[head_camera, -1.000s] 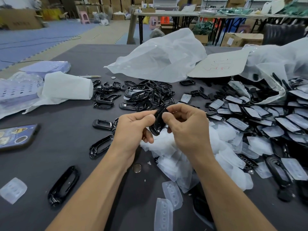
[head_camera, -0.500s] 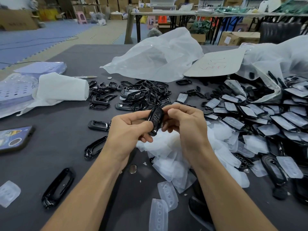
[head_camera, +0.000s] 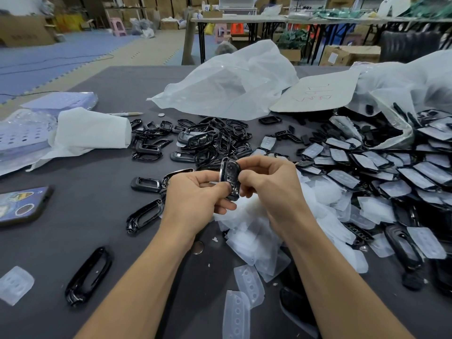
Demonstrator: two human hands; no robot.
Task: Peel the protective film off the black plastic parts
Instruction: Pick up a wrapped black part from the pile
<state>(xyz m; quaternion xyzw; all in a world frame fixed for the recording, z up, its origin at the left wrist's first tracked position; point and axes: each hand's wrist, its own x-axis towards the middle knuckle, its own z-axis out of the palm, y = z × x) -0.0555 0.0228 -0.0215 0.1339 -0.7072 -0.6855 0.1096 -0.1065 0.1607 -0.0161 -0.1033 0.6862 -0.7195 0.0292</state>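
Both hands hold one small black plastic part [head_camera: 229, 178] up over the middle of the grey table [head_camera: 80, 182]. The left hand [head_camera: 195, 195] pinches the near end of it with thumb and fingers. The right hand [head_camera: 269, 187] pinches its right edge, with its fingers curled in. The part stands almost upright and has little holes in its face. I cannot tell if there is film on it.

The part looks light, hard and shiny, so it may slip. It is best held by its thin sides. The film is thin and soft and sticks flat. A fingernail should pick at a corner first, then pull slowly.

Under the hands lies a pile of peeled film [head_camera: 254, 238]. To the right are many parts with film on [head_camera: 367, 167]. On the far side sit bare black frames [head_camera: 215, 138].
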